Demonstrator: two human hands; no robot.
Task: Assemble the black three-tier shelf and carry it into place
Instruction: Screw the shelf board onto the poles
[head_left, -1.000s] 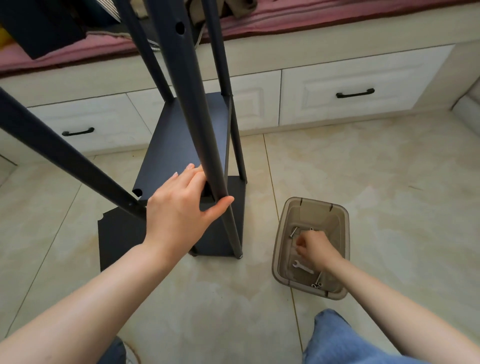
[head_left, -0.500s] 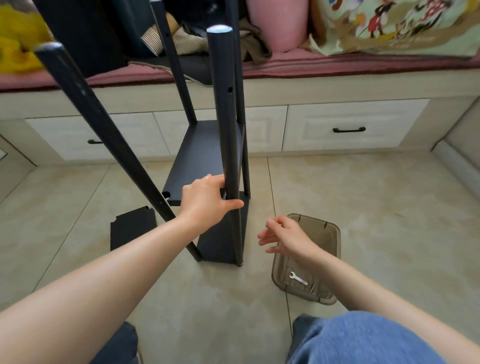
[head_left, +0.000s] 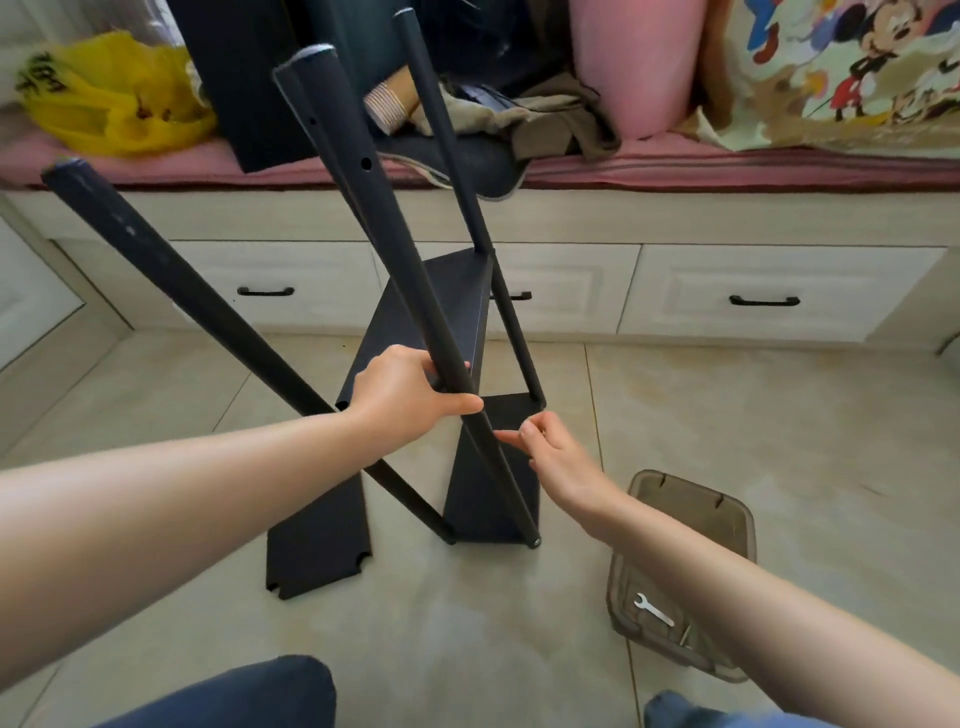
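Left hand (head_left: 402, 397) is wrapped around the near black pole (head_left: 395, 270), steadying it at the middle shelf panel (head_left: 441, 306); right hand (head_left: 550, 449) reaches in just beside that pole, fingers pinched together, likely on a small screw, though I cannot tell for sure; the half-built shelf stands on the tiled floor (head_left: 701, 415) before the drawers, a loose panel (head_left: 317, 530) lying at its foot. This looks like fastening the pole to the tier; next comes lining up the hole; the wrench (head_left: 653, 609) waits in the plastic bin (head_left: 727, 519).

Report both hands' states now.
Left hand: closed around the black metal shelf pole.
Right hand: fingertips pinched near that pole; contents cannot be told.
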